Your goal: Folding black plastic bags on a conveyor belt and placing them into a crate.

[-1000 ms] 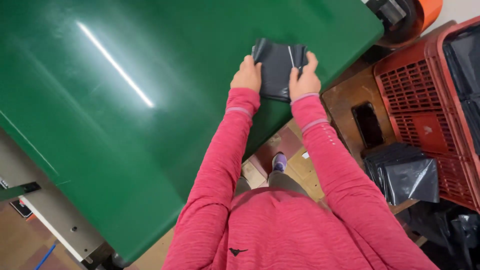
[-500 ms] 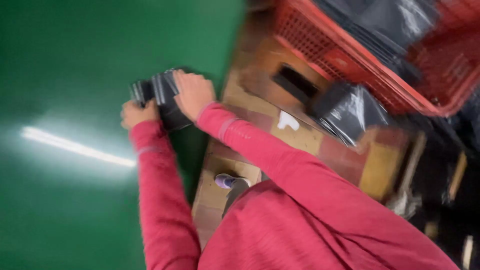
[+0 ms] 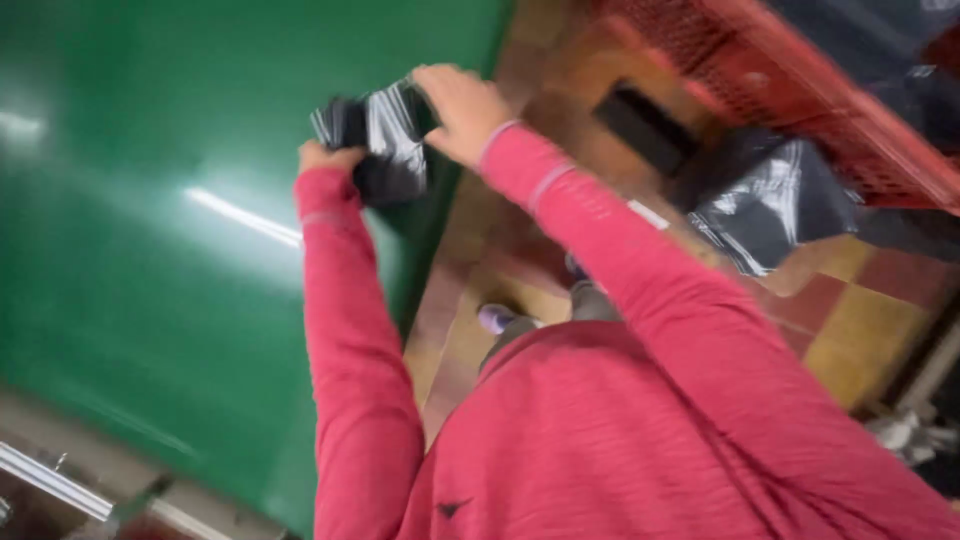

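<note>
Glossy green table (image 3: 150,280), folded black plastic package (image 3: 385,140) at its edge.

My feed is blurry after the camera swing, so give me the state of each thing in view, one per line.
Glossy black plastic packet: folded, held at the edge of the table by both hands.
Left hand: gripping the packet's left end.
Right hand: gripping its right end from above.
Shiny green table: bare apart from the packet.
Red mesh plastic crate: holds dark bags.
Loose black plastic bag: crumpled, beside the crate.

Both hands, left hand (image 3: 325,157) and right hand (image 3: 458,105), grip a black plastic package (image 3: 380,140) over the green table (image 3: 150,250).
</note>
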